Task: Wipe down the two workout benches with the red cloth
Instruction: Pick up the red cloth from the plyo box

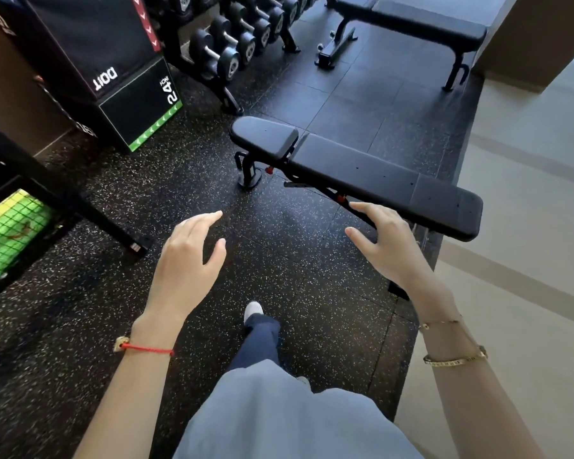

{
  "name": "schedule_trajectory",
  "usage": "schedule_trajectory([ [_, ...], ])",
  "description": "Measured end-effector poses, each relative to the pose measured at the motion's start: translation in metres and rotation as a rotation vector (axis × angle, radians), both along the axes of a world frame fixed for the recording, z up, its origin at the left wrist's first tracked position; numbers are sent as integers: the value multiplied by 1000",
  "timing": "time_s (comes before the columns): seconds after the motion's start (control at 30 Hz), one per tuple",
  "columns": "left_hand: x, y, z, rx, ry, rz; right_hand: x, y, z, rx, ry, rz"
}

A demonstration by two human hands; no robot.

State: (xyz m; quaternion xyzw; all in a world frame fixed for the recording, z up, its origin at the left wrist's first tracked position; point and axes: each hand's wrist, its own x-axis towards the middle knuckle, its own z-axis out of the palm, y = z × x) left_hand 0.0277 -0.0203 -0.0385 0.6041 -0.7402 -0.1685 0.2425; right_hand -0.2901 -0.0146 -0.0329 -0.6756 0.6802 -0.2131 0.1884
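Head view: both hands' fingers relaxed, holding nothing: left hand [188,256], right hand [383,243].

We stand on a black rubber floor [80,326] flecked with pale specks; farther ahead it turns to plain dark tiles [362,94]. To our right runs a smooth beige floor [527,226] crossed by darker stripes. A dumbbell rack [242,38] lines the far side, and a black plyo box [113,61] marked "24 inch" stands at our left. Low on the left we see a green mesh panel [10,233] behind a black frame bar [80,207]. A brown wall corner [537,34] rises at upper right.
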Motion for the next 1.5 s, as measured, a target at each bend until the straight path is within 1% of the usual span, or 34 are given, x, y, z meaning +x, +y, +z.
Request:
schedule_trajectory([
  [0.23,42,-79,-11,36,8,98,47,-106,-8,13,8,95],
  [0.4,89,-160,-5,50,-2,115,108,-206,-4,21,-16,142],
  [0.6,150,-254,8,20,-9,182,183,-320,1,12,-68,207],
  [0.8,200,-334,14,19,-9,258,235,-413,-2,36,-43,290],
  [0.97,240,-404,4,33,-6,342,276,-497,-15,53,-33,351],
  [1.2,288,-536,-7,44,-8,424,339,-656,-29,61,-45,445],
  [1.37,326,-648,6,31,-28,470,389,-784,-15,30,-65,511],
  [1.5,361,-719,17,-8,-16,534,436,-869,-2,11,-86,579],
])
